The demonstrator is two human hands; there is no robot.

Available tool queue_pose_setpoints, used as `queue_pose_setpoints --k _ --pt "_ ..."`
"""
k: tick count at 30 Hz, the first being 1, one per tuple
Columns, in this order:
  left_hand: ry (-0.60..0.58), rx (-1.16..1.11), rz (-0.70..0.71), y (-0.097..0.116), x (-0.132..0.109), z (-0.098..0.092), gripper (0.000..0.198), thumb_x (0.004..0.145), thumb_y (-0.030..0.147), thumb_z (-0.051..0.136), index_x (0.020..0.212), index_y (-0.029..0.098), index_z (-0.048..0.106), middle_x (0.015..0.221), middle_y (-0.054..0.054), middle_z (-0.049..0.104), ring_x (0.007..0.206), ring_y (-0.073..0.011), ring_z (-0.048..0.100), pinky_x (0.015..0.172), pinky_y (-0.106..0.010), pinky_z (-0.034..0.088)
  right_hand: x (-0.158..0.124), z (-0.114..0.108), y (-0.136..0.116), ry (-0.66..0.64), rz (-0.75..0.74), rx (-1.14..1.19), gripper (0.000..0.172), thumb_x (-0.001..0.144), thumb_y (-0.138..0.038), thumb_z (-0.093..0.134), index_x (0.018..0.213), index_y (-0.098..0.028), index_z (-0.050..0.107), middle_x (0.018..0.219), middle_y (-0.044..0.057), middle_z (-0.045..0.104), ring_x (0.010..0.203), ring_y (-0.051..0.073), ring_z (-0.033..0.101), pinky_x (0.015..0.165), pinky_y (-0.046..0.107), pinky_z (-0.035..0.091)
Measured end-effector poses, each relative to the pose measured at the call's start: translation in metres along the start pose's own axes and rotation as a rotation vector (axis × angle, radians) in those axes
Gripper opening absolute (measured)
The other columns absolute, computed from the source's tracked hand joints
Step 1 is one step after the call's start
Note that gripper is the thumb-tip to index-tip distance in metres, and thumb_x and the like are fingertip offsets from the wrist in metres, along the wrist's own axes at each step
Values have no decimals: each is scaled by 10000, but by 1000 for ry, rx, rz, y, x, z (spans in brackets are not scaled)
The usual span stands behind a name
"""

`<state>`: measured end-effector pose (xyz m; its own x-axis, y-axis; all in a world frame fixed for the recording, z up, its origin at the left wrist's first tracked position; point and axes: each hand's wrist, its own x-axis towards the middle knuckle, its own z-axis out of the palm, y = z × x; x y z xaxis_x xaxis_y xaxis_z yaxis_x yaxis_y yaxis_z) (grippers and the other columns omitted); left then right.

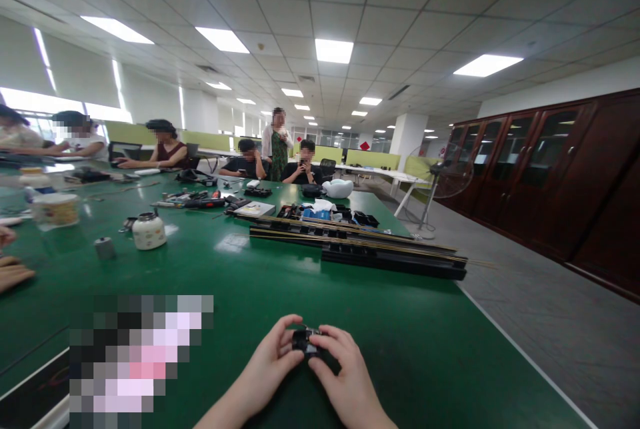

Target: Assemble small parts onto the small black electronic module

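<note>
Between my two hands, low in the middle of the head view, is a small black device (306, 344) with lighter parts showing on its top face. My left hand (275, 352) grips its left side, thumb below and fingers curled behind. On the other side, my right hand (341, 362) has its fingertips on the top and right of the device, with the thumb at the near edge. The fingers cover much of it, so its exact kind cannot be made out. Both hands are just above the green tabletop (240, 322).
Long black rails (390, 259) with thin brass-coloured rods lie ahead to the right. A white patterned jar (149, 232) and a grey metal cylinder (104, 248) stand left. A co-worker's hand (14, 274) rests at the left edge. Tools (200, 201) lie farther back; several people sit beyond.
</note>
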<state>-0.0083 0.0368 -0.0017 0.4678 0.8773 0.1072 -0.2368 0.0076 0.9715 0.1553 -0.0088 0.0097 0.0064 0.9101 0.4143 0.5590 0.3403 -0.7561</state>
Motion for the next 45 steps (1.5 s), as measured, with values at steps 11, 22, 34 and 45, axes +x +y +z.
queue_pose_setpoints --k 11,22,34,45 --pt "2 19 30 -2 -1 -2 489 696 262 660 1114 234 408 997 -57 621 1009 -239 576 912 -399 382 -1 3 5 61 28 94 326 701 -187 588 1020 -245 621 1065 53 637 1023 214 574 928 374 433" --pt "12 30 25 0 -2 -2 524 702 280 652 1169 232 419 1027 -65 619 1053 -247 554 958 -415 355 -2 6 9 76 70 99 362 686 -204 597 1045 -244 604 1035 41 654 952 207 609 861 341 476" --pt "15 19 35 0 -2 -1 536 701 266 649 1187 231 426 1035 -72 611 1036 -244 558 969 -422 342 -2 4 3 109 54 100 358 685 -176 581 1038 -234 601 1029 44 648 930 194 607 849 322 484" --pt "42 51 31 1 -3 -2 550 695 273 638 1209 245 446 1119 -69 543 993 -236 578 957 -402 361 -1 3 3 93 84 90 356 671 -189 591 1023 -243 607 999 31 658 902 195 617 834 321 489"
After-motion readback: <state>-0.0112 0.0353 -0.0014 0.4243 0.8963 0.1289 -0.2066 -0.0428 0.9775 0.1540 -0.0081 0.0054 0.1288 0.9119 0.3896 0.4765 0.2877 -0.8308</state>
